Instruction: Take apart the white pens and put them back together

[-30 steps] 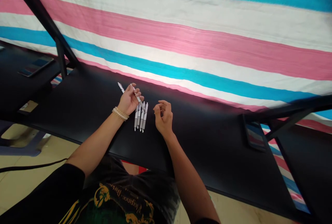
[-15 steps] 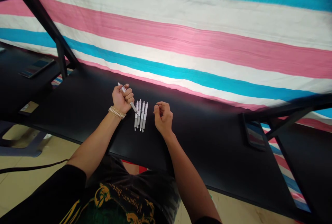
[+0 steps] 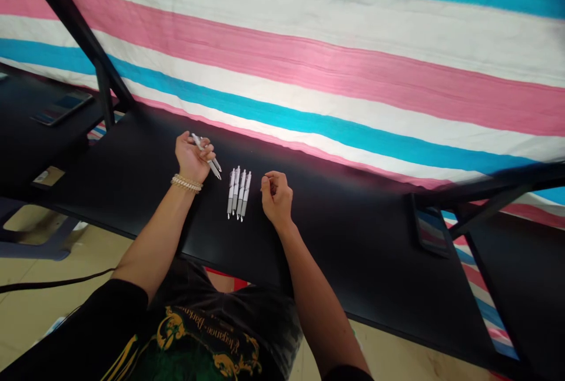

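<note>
In my left hand (image 3: 193, 156), palm turned up, white-and-grey pens (image 3: 206, 156) lie across the curled fingers. Two tips show side by side, pointing down to the right. A beaded bracelet (image 3: 186, 184) circles that wrist. Just right of it, a row of several white pens with grey grips (image 3: 239, 194) lies on the black table (image 3: 344, 234), tips toward my body. My right hand (image 3: 277, 197) rests on its edge to the right of this row, apart from it. Its fingers are loosely curled, and nothing shows in them.
A striped sheet (image 3: 309, 69) hangs behind the table. Dark phone-like slabs lie at the far right (image 3: 430, 231) and far left (image 3: 62, 109). Black metal struts (image 3: 70, 33) stand at both ends. A small tan piece (image 3: 49, 176) sits at the left, above a stool (image 3: 35, 234).
My left hand has moved left and slightly away from the pen row. Its grip has loosened, so two pen tips show. My right hand and the row have stayed in place.
</note>
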Demonstrator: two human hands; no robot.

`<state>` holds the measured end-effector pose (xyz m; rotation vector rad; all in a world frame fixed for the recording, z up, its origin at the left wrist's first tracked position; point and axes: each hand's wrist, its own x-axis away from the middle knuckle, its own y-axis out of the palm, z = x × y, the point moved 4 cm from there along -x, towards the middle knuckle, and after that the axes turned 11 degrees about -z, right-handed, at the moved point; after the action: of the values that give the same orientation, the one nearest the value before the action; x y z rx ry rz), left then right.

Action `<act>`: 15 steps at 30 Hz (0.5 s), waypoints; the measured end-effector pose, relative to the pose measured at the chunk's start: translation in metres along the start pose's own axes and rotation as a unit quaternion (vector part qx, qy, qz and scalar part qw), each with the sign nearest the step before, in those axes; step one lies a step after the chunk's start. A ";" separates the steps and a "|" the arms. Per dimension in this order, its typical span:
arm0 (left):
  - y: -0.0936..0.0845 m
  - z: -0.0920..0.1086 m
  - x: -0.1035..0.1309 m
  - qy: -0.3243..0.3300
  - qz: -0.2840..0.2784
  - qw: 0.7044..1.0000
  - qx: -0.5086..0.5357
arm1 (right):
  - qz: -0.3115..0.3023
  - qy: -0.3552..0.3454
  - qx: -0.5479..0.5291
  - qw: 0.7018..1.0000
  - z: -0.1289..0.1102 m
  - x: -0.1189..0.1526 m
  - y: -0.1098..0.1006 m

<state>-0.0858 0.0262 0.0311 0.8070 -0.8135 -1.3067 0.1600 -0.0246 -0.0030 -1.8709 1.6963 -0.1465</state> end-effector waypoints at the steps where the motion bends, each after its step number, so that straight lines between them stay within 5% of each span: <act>1: -0.004 0.007 -0.003 0.023 0.007 1.000 -0.001 | -0.001 0.002 -0.002 1.000 0.001 0.000 0.000; 7: -0.029 0.027 -0.009 0.080 0.075 0.994 -0.027 | -0.013 0.001 -0.001 1.000 0.000 -0.001 0.002; 15: -0.027 0.024 -0.005 0.028 0.035 0.999 0.027 | -0.028 -0.019 0.026 0.999 -0.007 0.000 0.002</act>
<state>-0.1199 0.0277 0.0191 0.8472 -0.8284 -1.1994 0.1554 -0.0273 0.0017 -1.8721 1.5994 -0.1755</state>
